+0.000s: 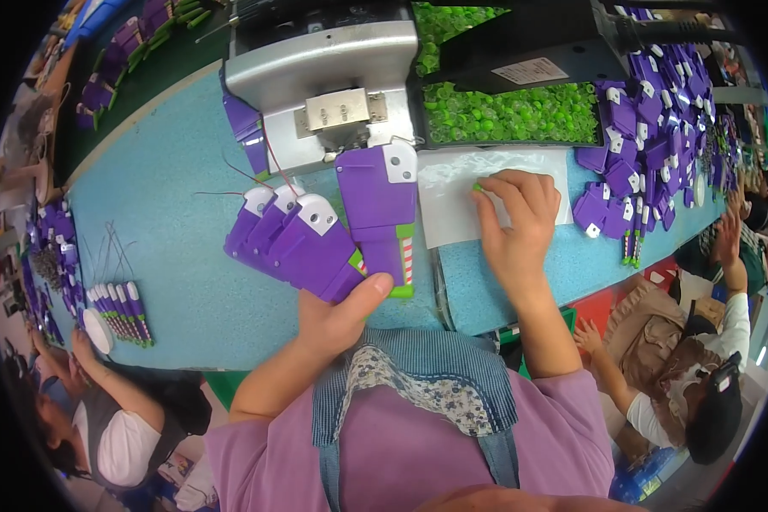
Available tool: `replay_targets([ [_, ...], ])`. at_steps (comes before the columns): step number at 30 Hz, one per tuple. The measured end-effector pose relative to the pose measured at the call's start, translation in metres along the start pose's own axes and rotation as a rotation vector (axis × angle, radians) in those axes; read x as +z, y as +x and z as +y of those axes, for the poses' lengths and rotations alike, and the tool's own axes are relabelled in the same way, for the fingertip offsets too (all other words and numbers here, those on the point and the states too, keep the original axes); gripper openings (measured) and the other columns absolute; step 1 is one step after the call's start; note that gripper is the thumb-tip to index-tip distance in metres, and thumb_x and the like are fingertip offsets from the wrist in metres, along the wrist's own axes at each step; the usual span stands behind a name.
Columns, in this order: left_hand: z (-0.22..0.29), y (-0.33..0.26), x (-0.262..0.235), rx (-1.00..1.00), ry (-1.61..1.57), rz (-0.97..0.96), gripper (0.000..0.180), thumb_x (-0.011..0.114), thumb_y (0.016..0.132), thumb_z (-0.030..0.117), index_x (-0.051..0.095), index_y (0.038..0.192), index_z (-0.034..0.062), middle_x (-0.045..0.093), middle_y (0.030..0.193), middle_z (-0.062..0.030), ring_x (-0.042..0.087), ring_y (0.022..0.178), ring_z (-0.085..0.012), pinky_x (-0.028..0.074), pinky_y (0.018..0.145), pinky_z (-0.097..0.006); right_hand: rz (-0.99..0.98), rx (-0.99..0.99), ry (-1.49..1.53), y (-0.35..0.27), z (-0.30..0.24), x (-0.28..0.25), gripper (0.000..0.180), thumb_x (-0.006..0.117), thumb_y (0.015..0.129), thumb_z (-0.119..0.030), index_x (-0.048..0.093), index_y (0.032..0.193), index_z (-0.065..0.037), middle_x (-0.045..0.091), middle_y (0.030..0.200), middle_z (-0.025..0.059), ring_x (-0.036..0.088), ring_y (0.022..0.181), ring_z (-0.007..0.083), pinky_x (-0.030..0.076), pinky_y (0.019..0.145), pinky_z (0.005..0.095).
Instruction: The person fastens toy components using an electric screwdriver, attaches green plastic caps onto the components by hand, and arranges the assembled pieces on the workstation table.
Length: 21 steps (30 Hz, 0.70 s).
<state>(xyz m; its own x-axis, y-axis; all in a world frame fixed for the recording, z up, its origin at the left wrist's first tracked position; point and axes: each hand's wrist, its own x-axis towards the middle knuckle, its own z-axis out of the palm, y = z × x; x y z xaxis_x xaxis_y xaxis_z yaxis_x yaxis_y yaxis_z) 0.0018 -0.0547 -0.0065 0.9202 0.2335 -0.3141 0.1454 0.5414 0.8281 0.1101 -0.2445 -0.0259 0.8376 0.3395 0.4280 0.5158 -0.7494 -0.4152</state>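
Note:
My left hand (340,317) is closed around the lower ends of several purple plastic parts (377,200), fanned out above the blue table. Each has a white corner piece with dark round holes, and green shows at the lower end, with red-and-white stripes on the nearest one. Thin red wires stick out from the fanned ones. Between thumb and forefinger, my right hand (525,222) pinches a small green plastic piece (478,187) over a white sheet (445,213). The upright part's top is close to the metal block (337,109) of a silver machine (324,64).
Behind the white sheet stands a black tray (604,128) of loose green pieces, with a black arm-like cover (529,51) above it. Purple parts (648,128) are heaped at right. More parts (119,309) lie in a row at left. People work on both sides.

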Motion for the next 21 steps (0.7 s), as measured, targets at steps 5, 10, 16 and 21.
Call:
replay_targets([
  [5, -0.010, 0.004, -0.003, 0.222, 0.377, 0.024, 0.016, 0.069, 0.085, 0.008, 0.066, 0.100, 0.0028, 0.064, 0.083, -0.0008, 0.059, 0.074, -0.0109, 0.046, 0.066, -0.026, -0.127, 0.239, 0.657, -0.008, -0.026, -0.020, 0.018, 0.074, 0.073, -0.004, 0.069, 0.090, -0.002, 0.062, 0.094, 0.0065, 0.053, 0.089, 0.0204, 0.041, 0.080, 0.0303],
  [10, 0.001, 0.000, -0.004, 0.214, 0.539, -0.140, 0.021, 0.063, 0.092, 0.020, 0.065, 0.104, 0.0024, 0.065, 0.093, -0.0057, 0.060, 0.082, -0.0161, 0.047, 0.072, -0.030, -0.267, 0.261, 0.970, -0.014, -0.041, -0.023, 0.018, 0.075, 0.073, -0.004, 0.069, 0.090, -0.003, 0.063, 0.091, 0.0066, 0.054, 0.087, 0.0195, 0.043, 0.079, 0.0293],
  [16, 0.016, -0.005, -0.003, 0.135, 0.665, -0.242, 0.024, 0.064, 0.091, 0.014, 0.060, 0.112, 0.0018, 0.063, 0.104, -0.0076, 0.058, 0.095, -0.0168, 0.047, 0.083, -0.031, -0.325, 0.173, 0.899, -0.021, -0.046, -0.020, 0.017, 0.074, 0.076, -0.007, 0.067, 0.090, 0.000, 0.061, 0.093, 0.0096, 0.054, 0.087, 0.0185, 0.042, 0.078, 0.0286],
  [21, 0.007, -0.011, -0.017, 0.073, 0.753, -0.229, 0.025, 0.066, 0.090, 0.018, 0.059, 0.110, 0.0030, 0.060, 0.103, -0.0083, 0.056, 0.098, -0.0181, 0.045, 0.086, -0.033, -0.296, 0.248, 0.998, -0.028, -0.053, -0.010, 0.018, 0.077, 0.073, -0.009, 0.067, 0.088, -0.003, 0.063, 0.088, 0.0074, 0.056, 0.081, 0.0203, 0.044, 0.072, 0.0304],
])
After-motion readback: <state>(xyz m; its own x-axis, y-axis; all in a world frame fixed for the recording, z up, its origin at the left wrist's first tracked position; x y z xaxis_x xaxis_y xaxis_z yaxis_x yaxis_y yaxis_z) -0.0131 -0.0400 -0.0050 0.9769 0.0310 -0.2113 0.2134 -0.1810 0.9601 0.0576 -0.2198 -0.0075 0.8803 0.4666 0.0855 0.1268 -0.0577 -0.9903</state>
